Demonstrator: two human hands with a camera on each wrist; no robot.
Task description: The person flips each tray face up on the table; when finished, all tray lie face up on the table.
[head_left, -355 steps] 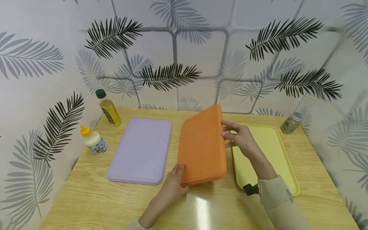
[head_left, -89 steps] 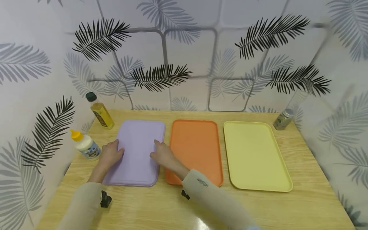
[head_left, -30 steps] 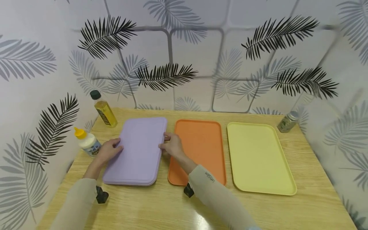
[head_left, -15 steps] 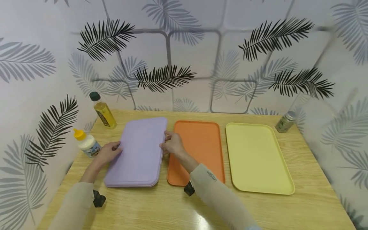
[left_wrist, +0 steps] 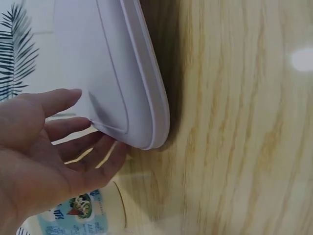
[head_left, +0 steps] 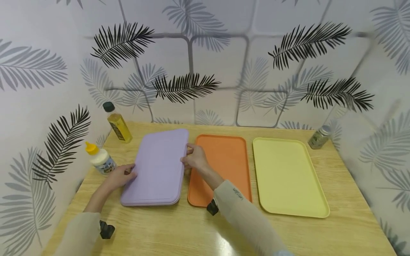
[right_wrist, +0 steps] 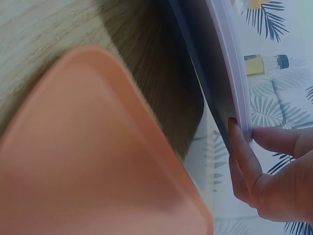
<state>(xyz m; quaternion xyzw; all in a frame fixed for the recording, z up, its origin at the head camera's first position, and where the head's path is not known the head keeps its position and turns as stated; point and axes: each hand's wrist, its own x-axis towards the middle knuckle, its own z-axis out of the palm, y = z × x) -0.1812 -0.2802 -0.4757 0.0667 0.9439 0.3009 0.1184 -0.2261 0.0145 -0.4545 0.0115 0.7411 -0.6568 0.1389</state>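
Note:
A purple tray [head_left: 157, 167] is tilted over the left part of the table, its right side raised and its flat face up. My right hand [head_left: 196, 158] pinches the raised right edge; the right wrist view shows the thumb on one face, the fingers on the shaded underside. At the left edge, my left hand [head_left: 119, 177] holds the tray with its thumb over the top and the other fingers at the rim, as the left wrist view shows. Under my right forearm an orange tray [head_left: 221, 153] lies flat, with a yellow tray [head_left: 288, 174] to its right.
A squeeze bottle [head_left: 104, 161] with a yellow cap stands close beside my left hand. Behind it is an oil bottle [head_left: 120, 126] with a dark cap. A spice jar [head_left: 319, 138] sits at the back right, and a patterned wall [head_left: 224, 106] borders the wooden table [head_left: 153, 231].
Both hands earlier held the orange tray tilted; it now lies flat. They have moved left to the purple tray, whose right side has risen. The left hand has slid slightly down the left edge.

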